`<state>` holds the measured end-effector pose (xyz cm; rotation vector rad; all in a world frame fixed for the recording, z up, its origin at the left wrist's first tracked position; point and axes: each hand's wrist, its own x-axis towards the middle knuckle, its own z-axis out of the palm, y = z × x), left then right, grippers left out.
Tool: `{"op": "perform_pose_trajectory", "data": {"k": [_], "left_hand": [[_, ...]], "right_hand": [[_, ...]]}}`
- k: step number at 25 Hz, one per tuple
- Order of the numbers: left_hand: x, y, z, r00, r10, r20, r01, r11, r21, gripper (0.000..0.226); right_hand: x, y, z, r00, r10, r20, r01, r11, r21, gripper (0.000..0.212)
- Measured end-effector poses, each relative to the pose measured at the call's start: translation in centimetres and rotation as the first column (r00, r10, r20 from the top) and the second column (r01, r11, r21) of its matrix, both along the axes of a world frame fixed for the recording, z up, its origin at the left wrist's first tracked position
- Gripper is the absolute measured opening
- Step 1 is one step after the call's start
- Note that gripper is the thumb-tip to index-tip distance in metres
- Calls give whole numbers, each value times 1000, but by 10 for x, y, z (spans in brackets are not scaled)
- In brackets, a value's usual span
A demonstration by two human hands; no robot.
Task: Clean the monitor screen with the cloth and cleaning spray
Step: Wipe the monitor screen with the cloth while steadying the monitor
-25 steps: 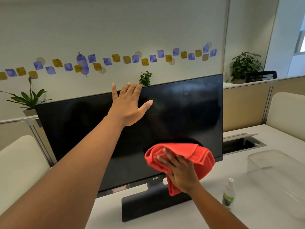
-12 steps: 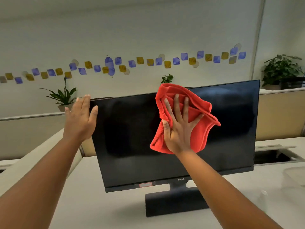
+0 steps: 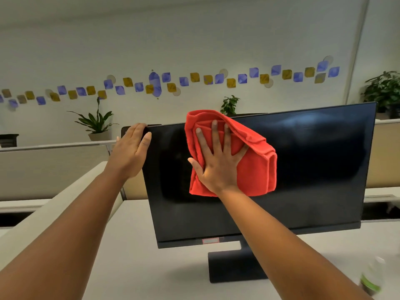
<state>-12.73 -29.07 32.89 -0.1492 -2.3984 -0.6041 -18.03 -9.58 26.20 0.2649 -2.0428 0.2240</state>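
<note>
A black monitor (image 3: 313,169) stands on a white desk (image 3: 151,267), its dark screen facing me. A folded red cloth (image 3: 257,169) lies flat against the upper middle of the screen. My right hand (image 3: 218,161) presses on the cloth with its fingers spread and straight. My left hand (image 3: 132,152) rests with straight fingers on the monitor's top left corner and left edge. A small spray bottle (image 3: 372,280) with a green label shows blurred at the bottom right of the desk.
The monitor's dark base (image 3: 233,267) sits on the desk in front of me. Low partitions (image 3: 54,169) run behind the desk, with potted plants (image 3: 97,124) on top. A cable opening (image 3: 381,211) lies in the desk to the right.
My right hand has carried the cloth from the screen's lower edge up to its upper middle. My left hand has slid from the top middle of the monitor to its top left corner.
</note>
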Motion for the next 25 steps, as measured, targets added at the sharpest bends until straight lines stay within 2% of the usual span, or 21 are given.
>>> {"op": "perform_pose_trajectory", "data": {"k": [4,7,10,13,17,19,22,25], "left_hand": [[-3,-2,0,999,-27,-33,28,999,42,47],[-4,-4,-2,997,-58,-55,62,995,73,55],[-7,-2,-2,997,-22,-68,27,997,65,63],[-8,0,-10,992,69,-103,-70,997,-14,64],[-9,4,-16,973,173,-154,-197,968,-158,61],[-11,6,-17,959,223,-173,-257,942,-215,61],[-11,9,-18,948,251,-195,-294,925,-239,64],[-11,12,-20,952,228,-206,-276,928,-251,66]], "right_hand": [[-1,-26,-5,994,81,-67,-70,986,150,64],[1,-42,-5,984,157,-89,-131,961,246,58],[1,-51,-11,974,210,-80,-165,909,382,55],[5,-53,-36,961,271,-45,-223,864,451,52],[8,-49,-81,923,356,147,-378,762,526,54],[11,-44,-98,923,352,153,-376,747,549,56],[20,-36,-128,925,340,171,-370,701,610,58],[27,-26,-148,915,323,242,-402,686,606,60]]}}
